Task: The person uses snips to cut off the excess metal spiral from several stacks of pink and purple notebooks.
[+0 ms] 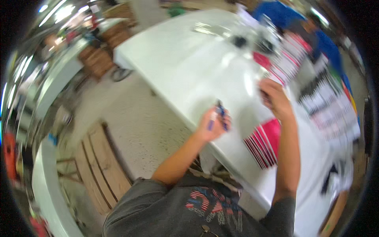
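Note:
My left hand (208, 128) is over the table's near edge, palm up, with its fingers curled round a small pair of blue-handled nippers (221, 112). Their dark tip points away from me; motion blur hides the finer detail. To the right, my right hand (276, 96) is closed, fingers bent inward, over the white table (189, 67). What its fingertips hold, if anything, is too blurred to make out. Just beyond it lies a row of overlapping red-and-white cards (290, 59). A second fan of red cards with dark and white stripes (265, 144) rests below it, beside my right forearm.
Clear plastic bags (266, 39) lie at the table's far side, near a person in blue (329, 47). Printed sheets (329, 106) are spread at the right. On the floor to the left are a wooden slatted bench (100, 166) and brown boxes (96, 61).

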Available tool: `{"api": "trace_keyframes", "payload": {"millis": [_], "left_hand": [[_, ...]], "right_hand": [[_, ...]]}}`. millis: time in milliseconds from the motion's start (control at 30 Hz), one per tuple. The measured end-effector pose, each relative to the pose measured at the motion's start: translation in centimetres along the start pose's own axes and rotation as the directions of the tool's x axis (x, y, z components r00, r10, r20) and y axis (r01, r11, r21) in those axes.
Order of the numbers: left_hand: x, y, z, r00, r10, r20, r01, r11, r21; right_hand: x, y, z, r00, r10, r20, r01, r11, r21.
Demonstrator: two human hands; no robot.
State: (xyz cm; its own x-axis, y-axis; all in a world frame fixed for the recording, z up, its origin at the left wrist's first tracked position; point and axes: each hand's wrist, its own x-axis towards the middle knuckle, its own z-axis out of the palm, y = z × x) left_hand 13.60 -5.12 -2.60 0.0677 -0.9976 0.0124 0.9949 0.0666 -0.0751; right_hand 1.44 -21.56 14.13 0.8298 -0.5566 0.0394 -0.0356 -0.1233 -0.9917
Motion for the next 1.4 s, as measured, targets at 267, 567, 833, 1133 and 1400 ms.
{"api": "trace_keyframes", "payload": {"millis": [267,567,833,1133,1400], "left_hand": [[-0.9,0.0,0.8,0.987,0.055,-0.153,-0.014,0.967,0.256],[-1.2,0.4,0.2,0.978,0.042,-0.203,0.021,0.954,0.298],[-1.4,0.7,0.3,0.977,0.029,-0.21,0.039,0.949,0.313],[-0.3,0.0,0.9,0.981,-0.027,-0.191,0.085,0.949,0.304],[-0.5,0.2,1.1,0.984,-0.031,-0.175,0.084,0.948,0.306]], "right_hand": [[-2.6,-2.8,-18.0,0.915,-0.391,-0.095,0.175,0.173,0.969],[-8.6,12.7,-25.7,0.794,0.459,-0.399,0.577,-0.36,0.733],[-12.3,18.9,-26.6,0.788,0.318,-0.528,0.555,0.006,0.832],[-15.6,14.0,-22.3,0.57,0.312,-0.76,0.677,0.345,0.65],[-15.0,10.4,-18.8,0.554,0.177,-0.814,0.666,0.492,0.56]]}}
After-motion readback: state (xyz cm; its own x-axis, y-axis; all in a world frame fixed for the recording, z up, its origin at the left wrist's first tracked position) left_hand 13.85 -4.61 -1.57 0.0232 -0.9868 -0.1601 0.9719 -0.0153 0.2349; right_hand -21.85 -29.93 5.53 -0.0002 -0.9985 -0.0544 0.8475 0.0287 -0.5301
